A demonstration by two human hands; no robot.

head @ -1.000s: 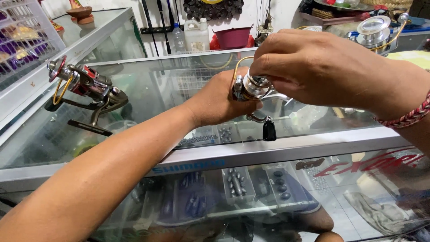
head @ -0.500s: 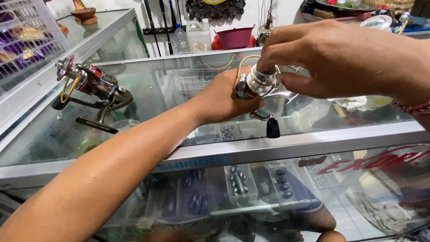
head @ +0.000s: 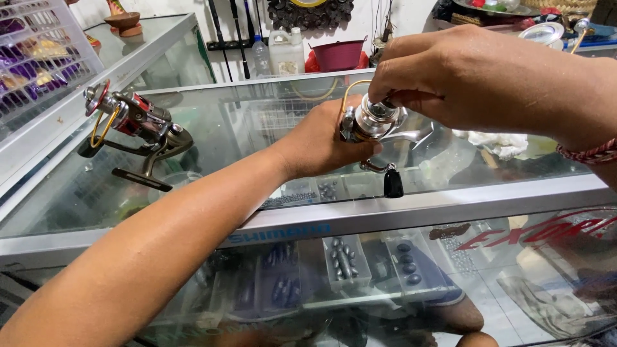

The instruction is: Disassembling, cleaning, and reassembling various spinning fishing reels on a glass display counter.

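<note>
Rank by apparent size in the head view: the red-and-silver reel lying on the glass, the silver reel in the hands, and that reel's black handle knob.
1. Red-and-silver reel
2. Silver reel, partly hidden by both hands and nearer, so its rank against the first is unsure
3. Black handle knob

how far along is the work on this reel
Done: a second reel lies set aside on the glass counter. In hand: left hand grips the silver reel; right hand fingers pinch its top. Left: spool top not yet released, reel not set down.
</note>
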